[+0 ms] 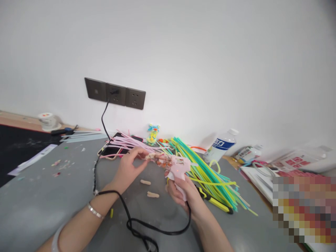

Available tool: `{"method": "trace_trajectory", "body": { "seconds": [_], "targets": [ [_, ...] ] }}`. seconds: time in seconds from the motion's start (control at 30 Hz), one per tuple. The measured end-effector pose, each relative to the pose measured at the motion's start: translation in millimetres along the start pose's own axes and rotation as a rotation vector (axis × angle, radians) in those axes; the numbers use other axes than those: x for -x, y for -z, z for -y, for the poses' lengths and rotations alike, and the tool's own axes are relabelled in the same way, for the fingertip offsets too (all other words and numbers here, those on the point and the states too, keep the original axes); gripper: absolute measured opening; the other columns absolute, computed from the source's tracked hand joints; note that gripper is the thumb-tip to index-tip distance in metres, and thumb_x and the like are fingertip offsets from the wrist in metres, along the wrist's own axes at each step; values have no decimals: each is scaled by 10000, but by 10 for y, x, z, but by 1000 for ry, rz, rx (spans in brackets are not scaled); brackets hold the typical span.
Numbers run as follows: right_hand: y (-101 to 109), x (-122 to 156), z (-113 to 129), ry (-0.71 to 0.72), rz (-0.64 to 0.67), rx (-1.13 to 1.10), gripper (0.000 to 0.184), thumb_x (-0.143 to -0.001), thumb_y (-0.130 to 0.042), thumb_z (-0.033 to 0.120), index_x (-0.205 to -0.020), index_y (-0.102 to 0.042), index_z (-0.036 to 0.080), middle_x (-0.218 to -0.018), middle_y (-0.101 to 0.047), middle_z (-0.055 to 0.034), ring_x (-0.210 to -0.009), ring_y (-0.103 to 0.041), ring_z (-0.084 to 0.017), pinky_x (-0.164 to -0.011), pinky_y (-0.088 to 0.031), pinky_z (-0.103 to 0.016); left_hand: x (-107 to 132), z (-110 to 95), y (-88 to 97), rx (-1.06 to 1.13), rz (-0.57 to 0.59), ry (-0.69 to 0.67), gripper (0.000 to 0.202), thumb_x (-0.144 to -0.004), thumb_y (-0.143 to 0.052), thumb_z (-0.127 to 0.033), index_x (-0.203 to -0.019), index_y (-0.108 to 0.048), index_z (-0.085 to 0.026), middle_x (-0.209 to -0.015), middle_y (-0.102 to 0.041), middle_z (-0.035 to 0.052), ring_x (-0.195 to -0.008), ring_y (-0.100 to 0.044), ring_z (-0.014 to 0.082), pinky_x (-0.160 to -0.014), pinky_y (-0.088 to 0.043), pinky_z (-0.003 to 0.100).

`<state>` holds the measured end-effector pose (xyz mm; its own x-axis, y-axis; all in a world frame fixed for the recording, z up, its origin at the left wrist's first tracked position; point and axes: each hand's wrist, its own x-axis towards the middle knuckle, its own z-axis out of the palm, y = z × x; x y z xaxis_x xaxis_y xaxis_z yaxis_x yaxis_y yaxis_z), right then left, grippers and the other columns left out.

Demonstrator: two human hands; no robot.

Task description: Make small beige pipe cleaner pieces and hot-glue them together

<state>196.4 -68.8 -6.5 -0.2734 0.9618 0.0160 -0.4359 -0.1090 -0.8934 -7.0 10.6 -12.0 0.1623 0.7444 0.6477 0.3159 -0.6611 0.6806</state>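
My right hand [182, 192] is wrapped round the grip of a pale pink hot glue gun [181, 166]. A small red light shows on the gun, whose front part is coated in brownish, reddish residue and points left. At the tip of the gun, my left hand [132, 162] has its thumb and fingers pinched together; a small pale thing seems to be there, too blurred to name. Two short beige fuzzy pieces [153, 194] lie on the grey table [86, 189] below the hands. From the gun's grip a black cord [168, 231] loops across the table.
The cord runs up to a wall socket [115, 93]. Pink pipe cleaners [126, 140] lie behind my left hand, green and yellow pipe cleaners [210, 175] to the right. Nearby are a yellow utility knife [217, 203], a bottle [220, 145] and a small blue-yellow figure [153, 134].
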Motion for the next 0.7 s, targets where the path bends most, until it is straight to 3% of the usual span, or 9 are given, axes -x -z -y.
{"method": "trace_trajectory", "body": {
  "seconds": [0.7],
  "targets": [
    [82,-23,-61,11,-31,42,349,-852,-674,476,-958,-581,156,-451,-347,119,-348,-182,-35,-359,-124,-192,4,-22,15,-43,-5,-46,76,-854,-612,-145,-897,-603,-206,-836,-668,3,-745,-619,133,-703,-522,233]
  ]
}}
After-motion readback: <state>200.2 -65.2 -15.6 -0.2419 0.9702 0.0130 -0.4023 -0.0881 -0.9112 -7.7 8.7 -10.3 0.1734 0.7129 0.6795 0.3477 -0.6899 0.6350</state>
